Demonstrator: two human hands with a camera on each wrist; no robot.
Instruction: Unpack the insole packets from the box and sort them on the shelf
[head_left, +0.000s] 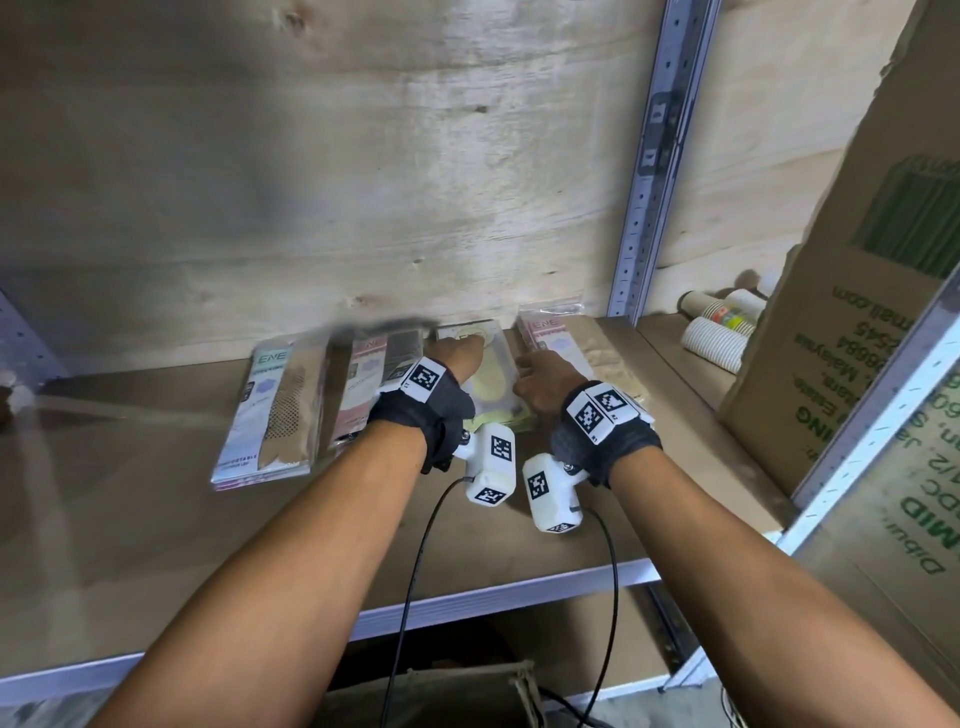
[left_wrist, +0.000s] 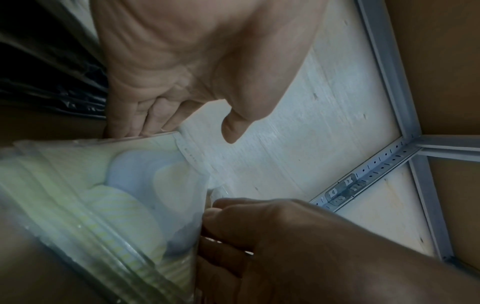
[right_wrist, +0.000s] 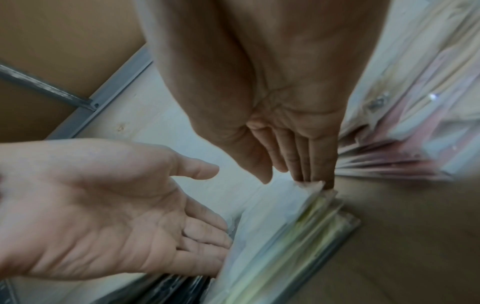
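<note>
- Packets of yellow-green insoles (head_left: 491, 382) lie as a stack on the brown shelf board (head_left: 156, 519), back against the plywood wall (head_left: 311, 156), between a dark-and-pink stack on the left and a pink-and-beige stack on the right.
- Left hand (head_left: 457, 358) lies along the left edge of the yellow-green stack, fingers (left_wrist: 135, 117) straight and together against that edge, thumb lifted free above the top packet.
- Right hand (head_left: 540, 382) stands at the stack's right edge; in the right wrist view its fingers (right_wrist: 306, 160) are straight and close together, tips touching the far corner of the packets, gripping nothing.
- Dark-and-pink stack (head_left: 384, 374) sits just beside the left hand, its top edge blurred.
- Mint-labelled stack (head_left: 275, 415) with perforated tan insoles lies furthest left, apart from the hands.
- Pink-and-beige stack (head_left: 576, 348) lies just right of the right hand.
- Metal upright (head_left: 649, 171) rises at the shelf's back right corner.
- Paper cups (head_left: 717, 332) lie on their sides in the next bay, beside a large cardboard box (head_left: 841, 338) with green print.
</note>
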